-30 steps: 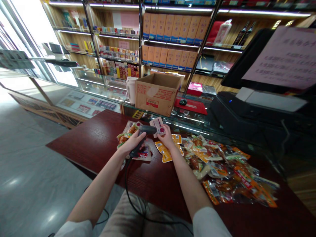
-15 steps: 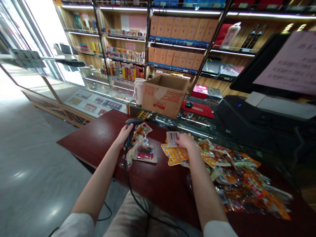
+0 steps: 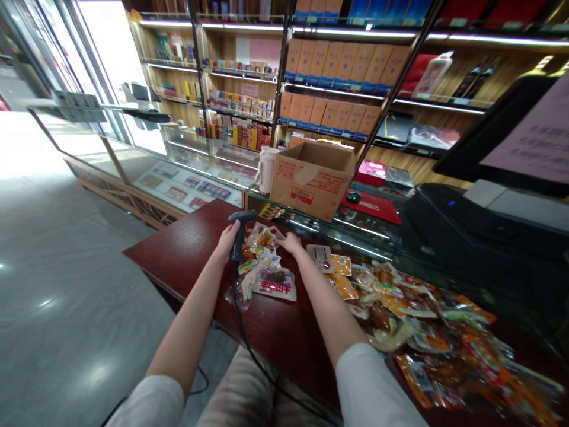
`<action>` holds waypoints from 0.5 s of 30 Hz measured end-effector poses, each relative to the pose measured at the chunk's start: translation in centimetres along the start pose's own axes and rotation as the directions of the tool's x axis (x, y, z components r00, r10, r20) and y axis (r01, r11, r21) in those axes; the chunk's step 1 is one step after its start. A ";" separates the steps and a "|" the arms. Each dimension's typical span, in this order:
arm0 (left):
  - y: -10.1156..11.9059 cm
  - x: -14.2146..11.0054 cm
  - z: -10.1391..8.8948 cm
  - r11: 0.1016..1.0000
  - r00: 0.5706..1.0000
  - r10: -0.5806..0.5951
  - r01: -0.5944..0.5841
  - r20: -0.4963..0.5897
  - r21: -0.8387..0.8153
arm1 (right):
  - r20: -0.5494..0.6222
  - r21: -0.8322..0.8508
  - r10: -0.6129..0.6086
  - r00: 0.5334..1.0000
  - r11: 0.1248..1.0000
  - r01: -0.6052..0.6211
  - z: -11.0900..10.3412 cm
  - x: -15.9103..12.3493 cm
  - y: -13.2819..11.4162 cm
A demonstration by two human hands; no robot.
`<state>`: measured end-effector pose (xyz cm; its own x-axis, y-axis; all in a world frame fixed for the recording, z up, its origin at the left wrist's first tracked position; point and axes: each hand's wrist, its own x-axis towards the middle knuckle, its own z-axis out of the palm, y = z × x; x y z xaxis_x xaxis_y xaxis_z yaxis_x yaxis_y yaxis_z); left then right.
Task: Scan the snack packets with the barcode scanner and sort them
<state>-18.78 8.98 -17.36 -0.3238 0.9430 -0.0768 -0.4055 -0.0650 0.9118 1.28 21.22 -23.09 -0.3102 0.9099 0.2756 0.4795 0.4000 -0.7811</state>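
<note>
My left hand [image 3: 227, 241] is closed around the handle of a dark barcode scanner [image 3: 240, 234], which stands upright with its head at the top. A cable runs down from it across my lap. At the right edge of a small heap of food packets, the fingertips of my right hand [image 3: 290, 242] pinch the edge of a snack packet [image 3: 274, 232]. Closer to me lie a pouch with red characters [image 3: 278, 284] and a clear vacuum pack [image 3: 249, 286]. Right of my right hand are a grey pouch [image 3: 320, 258] and several yellow packets [image 3: 344, 286].
Many vacuum-packed foods [image 3: 444, 332] cover the right of the dark red tabletop [image 3: 178, 249]. An open cardboard box [image 3: 306, 188] and a white cup [image 3: 267, 171] stand on the glass counter behind. A monitor [image 3: 498, 124] looms at the right, and stocked shelves line the wall.
My right hand has left the grey pouch and moved left to the small heap of packets. The scanner stays in my left hand. The view has shifted a little.
</note>
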 end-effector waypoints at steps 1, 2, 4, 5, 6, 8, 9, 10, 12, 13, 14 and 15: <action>0.0 -0.1 -0.1 1.000 1.000 -0.005 0.005 0.001 -0.009 | 0.006 0.017 0.053 0.999 0.998 -0.053 0.1 0.0 0.2; 0.1 -0.1 -0.1 1.000 1.000 -0.010 0.010 0.001 -0.015 | 0.010 0.037 0.128 0.992 0.991 -0.129 0.1 0.0 0.4; 0.1 -0.2 -0.2 1.000 1.000 -0.018 0.018 0.001 -0.022 | 0.013 0.083 0.237 0.971 0.968 -0.238 -0.3 -0.2 0.5; 0.2 -0.2 -0.1 1.000 1.000 -0.017 0.017 -0.001 -0.025 | 0.015 0.116 0.271 0.962 0.956 -0.271 -0.6 -0.3 0.6; 0.2 -0.3 -0.1 1.000 1.000 -0.016 0.016 -0.002 -0.025 | 0.018 0.168 0.292 0.956 0.942 -0.291 -1.1 -0.4 0.6; 0.2 -0.4 0.2 1.000 1.000 -0.017 0.017 0.003 -0.019 | 0.013 0.319 0.301 0.954 0.903 -0.289 -2.2 -0.9 0.8; 0.2 -0.5 0.5 1.000 1.000 -0.019 0.019 0.016 -0.013 | -0.008 0.399 0.297 0.955 0.876 -0.269 -3.0 -1.2 1.0; 0.1 -0.7 0.9 1.000 0.999 -0.021 0.021 0.037 -0.004 | -0.048 0.460 0.287 0.957 0.857 -0.234 -3.7 -1.6 1.2; -0.1 -1.1 2.0 0.999 0.994 -0.027 0.024 0.109 0.023 | -0.179 0.469 0.254 0.951 0.871 -0.145 -5.4 -2.6 1.7; -0.2 -1.3 2.7 0.999 0.988 -0.031 0.026 0.154 0.036 | -0.251 0.426 0.233 0.939 0.898 -0.109 -6.2 -3.2 2.0; -0.4 -1.5 3.6 0.998 0.978 -0.041 0.032 0.204 0.048 | -0.314 0.364 0.210 0.926 0.927 -0.086 -7.0 -3.8 2.3; -0.6 -1.8 4.4 0.997 0.966 -0.055 0.041 0.253 0.060 | -0.363 0.295 0.185 0.913 0.952 -0.076 -7.6 -4.4 2.5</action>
<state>-14.14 8.77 -16.01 -0.0739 0.9970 -0.0219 -0.3661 -0.0068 0.9305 10.12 19.06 -22.03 0.1034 0.9450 0.3103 0.2376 0.2795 -0.9303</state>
